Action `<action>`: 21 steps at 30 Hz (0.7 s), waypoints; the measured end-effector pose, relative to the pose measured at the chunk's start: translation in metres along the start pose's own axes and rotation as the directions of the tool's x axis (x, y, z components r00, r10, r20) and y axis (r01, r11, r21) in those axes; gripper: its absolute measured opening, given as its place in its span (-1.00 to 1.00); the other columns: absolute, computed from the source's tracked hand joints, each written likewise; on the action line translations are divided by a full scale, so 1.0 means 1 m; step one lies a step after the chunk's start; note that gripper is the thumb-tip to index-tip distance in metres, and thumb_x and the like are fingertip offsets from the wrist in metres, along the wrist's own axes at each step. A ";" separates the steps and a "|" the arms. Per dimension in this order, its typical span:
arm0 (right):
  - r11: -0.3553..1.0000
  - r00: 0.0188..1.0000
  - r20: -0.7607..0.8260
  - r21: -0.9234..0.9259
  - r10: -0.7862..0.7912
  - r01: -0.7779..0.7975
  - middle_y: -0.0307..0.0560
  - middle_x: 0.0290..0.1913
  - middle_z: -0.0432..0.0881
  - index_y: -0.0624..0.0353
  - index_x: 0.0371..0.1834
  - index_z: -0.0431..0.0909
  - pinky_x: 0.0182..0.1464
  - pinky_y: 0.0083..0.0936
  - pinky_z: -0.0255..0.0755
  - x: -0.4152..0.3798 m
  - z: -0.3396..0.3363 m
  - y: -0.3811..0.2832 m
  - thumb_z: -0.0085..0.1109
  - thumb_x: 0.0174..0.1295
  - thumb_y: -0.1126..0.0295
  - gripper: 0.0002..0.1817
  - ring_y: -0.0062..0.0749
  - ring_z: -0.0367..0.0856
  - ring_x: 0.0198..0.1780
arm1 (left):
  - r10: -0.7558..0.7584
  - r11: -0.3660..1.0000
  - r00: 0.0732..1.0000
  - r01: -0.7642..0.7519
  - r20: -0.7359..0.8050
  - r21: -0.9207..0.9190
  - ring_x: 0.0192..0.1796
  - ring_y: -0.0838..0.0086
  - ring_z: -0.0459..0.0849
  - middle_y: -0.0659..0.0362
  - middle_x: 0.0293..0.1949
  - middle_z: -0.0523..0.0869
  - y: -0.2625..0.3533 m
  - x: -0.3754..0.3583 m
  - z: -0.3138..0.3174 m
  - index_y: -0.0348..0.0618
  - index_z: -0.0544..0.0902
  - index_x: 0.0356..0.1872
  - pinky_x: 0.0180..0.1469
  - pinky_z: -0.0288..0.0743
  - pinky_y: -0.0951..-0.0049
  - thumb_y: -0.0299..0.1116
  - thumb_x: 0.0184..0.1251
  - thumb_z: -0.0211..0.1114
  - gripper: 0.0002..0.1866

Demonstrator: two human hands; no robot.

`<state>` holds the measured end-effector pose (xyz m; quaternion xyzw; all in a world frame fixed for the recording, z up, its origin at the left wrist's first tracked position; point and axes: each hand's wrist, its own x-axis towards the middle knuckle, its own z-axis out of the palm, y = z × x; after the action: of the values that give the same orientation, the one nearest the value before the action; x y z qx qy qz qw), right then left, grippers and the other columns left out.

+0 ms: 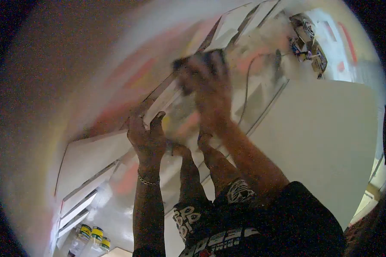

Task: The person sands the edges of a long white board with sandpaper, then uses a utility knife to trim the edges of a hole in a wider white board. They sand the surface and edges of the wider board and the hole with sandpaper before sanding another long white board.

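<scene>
My left hand (pixel 146 136), with a chain bracelet at the wrist, grips the near end of a narrow white board (pixel 161 101). Its thumb lies on one side of the board and the fingers on the other. Farther along the same board is my right hand (pixel 208 79), smeared by motion. Under its fingers shows a dark, flat block (pixel 182 64), pressed against or just above the board; the blur hides which. The block's exact kind cannot be made out.
A large white panel (pixel 321 141) fills the right side. More white boards lie at left (pixel 96 154) and at the far end (pixel 231 25). A cable (pixel 247 81) runs across the floor. Yellow-labelled cans (pixel 97 234) stand lower left; mixed clutter (pixel 306 49) sits upper right.
</scene>
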<state>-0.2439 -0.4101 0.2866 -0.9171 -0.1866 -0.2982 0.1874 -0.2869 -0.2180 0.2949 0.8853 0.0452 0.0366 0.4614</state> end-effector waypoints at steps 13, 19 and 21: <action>0.967 0.964 -0.067 0.020 0.256 -0.256 0.31 0.45 0.25 0.17 0.38 0.39 0.48 0.26 0.06 0.000 0.032 0.005 0.01 0.16 0.62 -0.39 0.54 0.10 0.47 | 0.078 0.997 0.997 -0.078 0.019 -0.002 -0.08 0.14 0.77 -0.05 -0.14 0.78 -0.005 0.011 -0.006 -0.22 0.64 0.02 0.03 0.57 0.23 -0.47 0.28 0.37 -0.71; 0.999 0.999 -0.042 0.024 0.026 -0.025 0.27 0.46 0.34 0.21 0.43 0.36 0.48 0.29 0.07 -0.020 0.031 -0.010 0.10 0.08 0.65 -0.29 0.62 0.11 0.48 | 0.030 0.994 0.999 -0.027 0.022 -0.103 -0.05 0.12 0.76 -0.05 -0.11 0.76 0.002 0.018 -0.005 -0.22 0.62 0.04 0.04 0.56 0.19 -0.48 0.28 0.37 -0.69; 0.966 0.968 -0.089 0.130 0.235 -0.222 0.25 0.46 0.35 0.12 0.43 0.38 0.47 0.35 0.06 -0.007 0.031 0.034 0.09 0.11 0.65 -0.30 0.60 0.13 0.48 | 0.069 0.993 0.998 -0.067 0.014 -0.102 -0.04 0.09 0.75 -0.05 -0.09 0.75 0.001 0.017 -0.007 -0.22 0.61 0.05 0.05 0.56 0.16 -0.50 0.28 0.36 -0.68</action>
<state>-0.2191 -0.4269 0.2511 -0.9029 -0.0871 -0.3103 0.2845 -0.2706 -0.2110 0.3000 0.8621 0.0090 0.0466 0.5046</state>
